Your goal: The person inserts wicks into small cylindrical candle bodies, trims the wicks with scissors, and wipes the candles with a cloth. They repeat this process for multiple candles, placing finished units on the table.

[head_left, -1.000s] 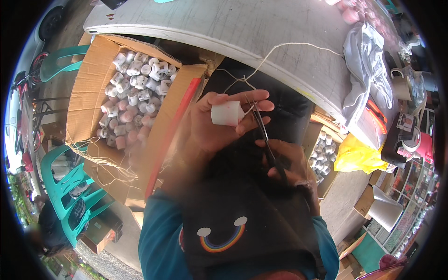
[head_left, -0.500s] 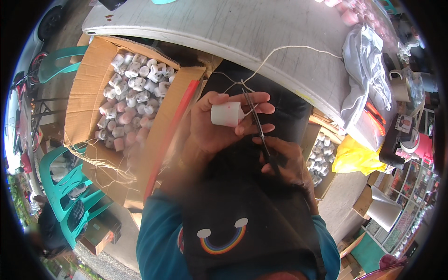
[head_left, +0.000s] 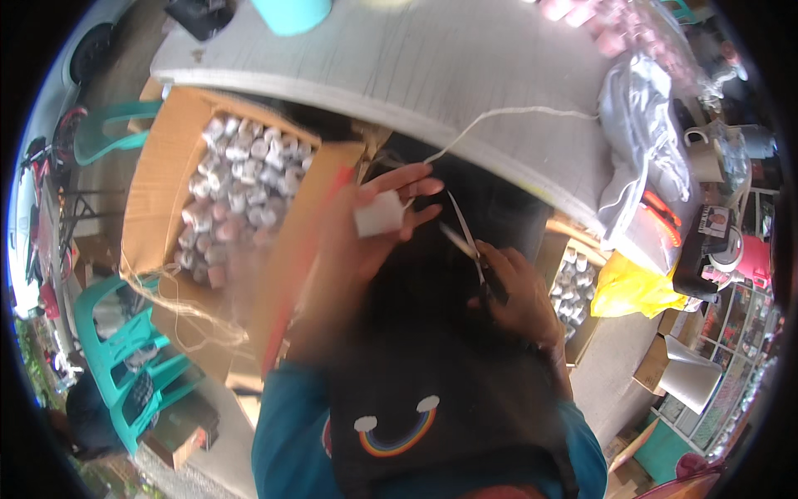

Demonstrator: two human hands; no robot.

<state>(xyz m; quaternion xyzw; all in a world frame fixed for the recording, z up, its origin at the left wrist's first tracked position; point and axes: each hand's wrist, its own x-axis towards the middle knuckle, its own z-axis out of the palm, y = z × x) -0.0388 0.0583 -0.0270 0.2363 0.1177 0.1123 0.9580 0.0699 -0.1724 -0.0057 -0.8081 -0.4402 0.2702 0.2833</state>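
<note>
My left hand (head_left: pixel 372 253), partly blurred, holds a small white cylinder (head_left: pixel 380 214) against its fingers. A thin pale cord (head_left: pixel 490 115) runs from near those fingertips across the table edge to a grey cloth. In my right hand (head_left: pixel 525 291) is a pair of scissors (head_left: pixel 475 251), its blades spread apart and pointing up toward my left hand without touching the cylinder. Just left of my left arm stands a cardboard box (head_left: pixel 162 187) holding many similar white and pinkish pieces (head_left: pixel 249 170). Both hands are over my black apron (head_left: pixel 391 358).
A grey-white table (head_left: pixel 374 62) spans the far side, with a teal container (head_left: pixel 293 12) and pink pieces (head_left: pixel 615 37) on it. Grey cloth (head_left: pixel 636 141) drapes its right end near a yellow bag (head_left: pixel 636 287). Another box of pieces (head_left: pixel 572 283) sits right. Loose strings (head_left: pixel 187 303) hang from the left box.
The scissors have moved down and away from the cord, and their blades have spread. My left hand has shifted slightly left and down with the white cylinder.
</note>
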